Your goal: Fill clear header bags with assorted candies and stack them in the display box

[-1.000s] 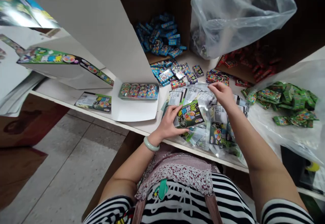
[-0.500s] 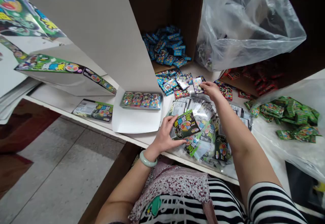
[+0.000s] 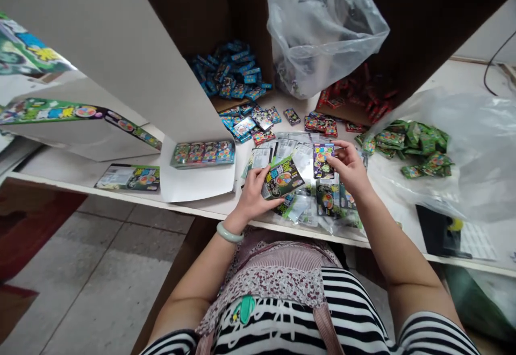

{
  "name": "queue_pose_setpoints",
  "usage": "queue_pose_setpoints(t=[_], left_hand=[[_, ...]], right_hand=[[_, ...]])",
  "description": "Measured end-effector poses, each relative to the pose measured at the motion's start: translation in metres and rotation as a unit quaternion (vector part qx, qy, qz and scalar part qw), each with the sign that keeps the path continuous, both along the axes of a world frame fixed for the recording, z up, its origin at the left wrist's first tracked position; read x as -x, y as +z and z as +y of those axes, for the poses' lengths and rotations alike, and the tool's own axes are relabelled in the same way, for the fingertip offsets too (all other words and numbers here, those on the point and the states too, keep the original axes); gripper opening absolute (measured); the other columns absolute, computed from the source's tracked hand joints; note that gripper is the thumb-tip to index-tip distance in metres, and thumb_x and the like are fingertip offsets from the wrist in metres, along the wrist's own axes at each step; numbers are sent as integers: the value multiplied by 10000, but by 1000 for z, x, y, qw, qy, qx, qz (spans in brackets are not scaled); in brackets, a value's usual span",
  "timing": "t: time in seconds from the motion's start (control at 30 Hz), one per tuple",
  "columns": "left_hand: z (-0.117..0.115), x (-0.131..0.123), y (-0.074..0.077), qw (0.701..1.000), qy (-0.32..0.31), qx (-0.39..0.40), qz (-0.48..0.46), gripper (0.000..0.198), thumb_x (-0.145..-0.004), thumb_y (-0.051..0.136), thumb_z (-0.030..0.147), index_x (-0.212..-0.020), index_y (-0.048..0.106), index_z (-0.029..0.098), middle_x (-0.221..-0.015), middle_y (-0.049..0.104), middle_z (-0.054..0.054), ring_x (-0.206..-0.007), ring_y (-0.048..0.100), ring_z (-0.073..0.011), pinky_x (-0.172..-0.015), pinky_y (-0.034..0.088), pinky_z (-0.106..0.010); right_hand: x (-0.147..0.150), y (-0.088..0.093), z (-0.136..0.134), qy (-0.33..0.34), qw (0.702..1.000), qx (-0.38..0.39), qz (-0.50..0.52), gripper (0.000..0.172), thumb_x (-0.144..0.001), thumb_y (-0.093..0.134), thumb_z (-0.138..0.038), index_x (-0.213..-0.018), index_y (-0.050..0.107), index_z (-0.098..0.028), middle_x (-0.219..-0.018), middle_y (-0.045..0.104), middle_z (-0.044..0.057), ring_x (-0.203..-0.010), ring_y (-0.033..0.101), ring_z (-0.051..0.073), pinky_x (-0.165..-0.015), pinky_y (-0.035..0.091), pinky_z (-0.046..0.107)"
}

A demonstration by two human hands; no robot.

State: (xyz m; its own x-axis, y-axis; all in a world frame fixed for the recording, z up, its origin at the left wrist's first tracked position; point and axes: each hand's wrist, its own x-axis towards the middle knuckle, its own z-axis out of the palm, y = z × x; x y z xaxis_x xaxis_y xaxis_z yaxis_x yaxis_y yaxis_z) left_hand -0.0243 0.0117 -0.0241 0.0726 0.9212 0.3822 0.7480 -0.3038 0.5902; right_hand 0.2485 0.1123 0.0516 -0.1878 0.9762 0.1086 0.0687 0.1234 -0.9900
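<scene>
My left hand [image 3: 253, 193] grips a printed plastic pouch [image 3: 284, 178], black and green with bright lettering, its thumb along the lower edge. In my right hand [image 3: 350, 168] is a small purple candy box [image 3: 323, 160], pinched at its right side and held up above the worktop. Below both hands lies a spread of more flat printed pouches [image 3: 328, 199], some face down. Just beyond them sit loose small boxes, blue ones [image 3: 244, 127] and red ones [image 3: 320, 124]. To the left, a white display carton [image 3: 197, 183] holds a filled row of packs [image 3: 203, 153].
Cartons at the back hold blue boxes [image 3: 229, 70] and red boxes [image 3: 358, 97]. A clear plastic bag [image 3: 322, 38] stands between them. Green packets [image 3: 419, 143] lie on plastic sheeting at right. One flat pouch [image 3: 128, 176] rests near the front edge at left.
My right hand has drawn the small box from the loose pile back toward me, turning its purple face into view. My left hand still holds the pouch. The camera view has shifted right.
</scene>
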Motion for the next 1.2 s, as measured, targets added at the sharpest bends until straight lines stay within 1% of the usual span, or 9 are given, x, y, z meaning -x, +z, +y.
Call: queue_pose_setpoints(t=[0.3,0.4,0.5,0.7,0.83,0.9,1.0,1.1,1.2], left_hand=[[-6,6,3,1000,30,4,-2,1027,-656,835,622,-1494,389,233,-1265,460,-116,-1229,536,-330,-1112,449,-554],[-7,3,3,999,27,19,7,1015,-663,846,585,-1495,388,229,-1260,464,-113,-1233,537,-328,-1120,444,-544],[-5,1,1,999,24,18,10,1022,-651,855,578,-1493,396,225,-1245,471,-111,-1216,542,-327,-1114,445,-546],[-6,8,-7,999,28,19,6,1015,-660,829,625,-1487,402,220,-1253,467,-119,-1222,530,-333,-1107,440,-548],[-4,6,-6,999,3,36,10,1017,-668,831,610,-1497,386,225,-1258,466,-117,-1228,524,-331,-1117,427,-556],[-2,3,-3,998,-19,49,16,1006,-691,828,581,-1513,362,236,-1276,456,-113,-1239,518,-326,-1123,423,-557],[-2,-1,0,998,-39,47,22,1013,-698,832,557,-1528,340,250,-1277,451,-106,-1237,517,-317,-1118,434,-548],[-3,1,1,998,-47,33,28,1037,-676,846,556,-1530,345,249,-1275,455,-110,-1227,516,-321,-1096,457,-544],[-5,4,2,996,-71,34,30,1040,-679,843,551,-1536,340,241,-1285,447,-119,-1227,510,-329,-1087,460,-545]], right_hand=[[-28,-23,3,-9,992,20,-121,511,-755,707,-533,-1164,669,-231,-859,590,-10,-677,560,120,-679,496,291],[-22,-28,3,-51,934,-83,-343,351,-833,650,-380,-1135,688,-205,-1016,628,78,-810,604,193,-759,504,345],[-18,-27,1,20,877,-101,-469,359,-843,660,-323,-1171,697,-182,-1136,628,137,-915,633,257,-810,509,384],[-56,-26,13,54,923,-79,-374,393,-905,597,-353,-1266,649,-207,-1091,702,92,-985,656,250,-924,520,433],[-65,-33,26,192,870,-100,-443,799,-712,827,-378,-1434,521,-223,-1530,484,137,-1441,387,363,-1174,313,555],[-56,-37,30,217,842,-104,-483,887,-673,858,-397,-1461,493,-215,-1581,414,155,-1488,295,402,-1186,255,609],[-45,-35,27,205,833,-135,-496,690,-720,810,-342,-1356,596,-181,-1488,512,183,-1406,415,399,-1154,309,603],[-48,-19,11,174,882,-180,-400,580,-803,721,-352,-1353,601,-215,-1474,522,151,-1371,471,340,-1148,356,549],[-54,6,-10,245,888,-234,-311,573,-860,675,-411,-1407,553,-293,-1504,502,100,-1394,460,299,-1156,359,532]])
